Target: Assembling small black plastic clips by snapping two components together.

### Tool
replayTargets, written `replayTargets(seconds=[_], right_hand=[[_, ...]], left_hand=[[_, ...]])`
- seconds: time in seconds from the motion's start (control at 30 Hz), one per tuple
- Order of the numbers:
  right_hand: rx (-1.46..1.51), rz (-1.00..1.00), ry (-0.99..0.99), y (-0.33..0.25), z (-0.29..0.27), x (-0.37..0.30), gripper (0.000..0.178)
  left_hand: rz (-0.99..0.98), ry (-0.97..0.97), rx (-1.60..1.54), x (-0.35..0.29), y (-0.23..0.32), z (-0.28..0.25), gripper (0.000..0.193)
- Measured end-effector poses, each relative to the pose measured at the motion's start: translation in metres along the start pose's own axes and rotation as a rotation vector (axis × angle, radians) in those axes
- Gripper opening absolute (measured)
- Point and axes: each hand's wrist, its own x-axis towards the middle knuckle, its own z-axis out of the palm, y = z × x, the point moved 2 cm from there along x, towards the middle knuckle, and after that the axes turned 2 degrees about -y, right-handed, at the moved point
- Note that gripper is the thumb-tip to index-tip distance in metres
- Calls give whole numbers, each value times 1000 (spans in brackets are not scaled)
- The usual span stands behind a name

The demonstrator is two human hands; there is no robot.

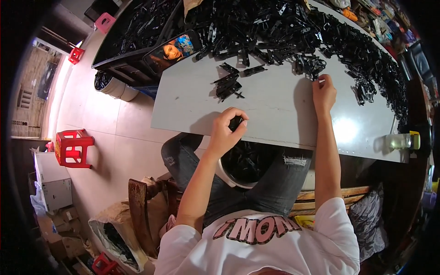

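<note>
Left hand (229, 130): curled round dark piece (235, 123); right hand (325, 95): pinching black part (315, 75); black pile (261, 27): close, presumably for reach.

Near tabletop (275, 105) leaves passage, heaped black parts (256, 27) block beyond

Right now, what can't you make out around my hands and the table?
All in the head view:
Black piece in your left hand: full shape, covered by that hand.
Right hand: whether it grips one part or several, too small to tell.
Container: far side, hidden by the tabletop.
Pile: far end, cut off by the upper edge.
</note>
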Motion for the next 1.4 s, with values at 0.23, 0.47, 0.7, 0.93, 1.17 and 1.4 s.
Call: replayTargets(seconds=[0.23,0.47,0.7,0.93,1.17,1.4], right_hand=[[-153,-557,20,-23,-20,-41,17],[-420,-1378,-258,-43,-40,-76,27],[-214,-1360,-410,-56,-57,-73,29],[-1,-547,-74,-20,-35,2,12],[-215,-373,-116,16,-10,51,36],[-266,-335,-174,10,-7,51,32]], left_hand=[[-5,7,17,-1,0,-1,7],[-24,24,42,4,6,0,9],[-10,152,766,39,35,-9,20],[-19,8,1191,55,28,-13,8],[-156,-60,1127,59,26,-9,20],[168,199,485,45,33,-15,36]])
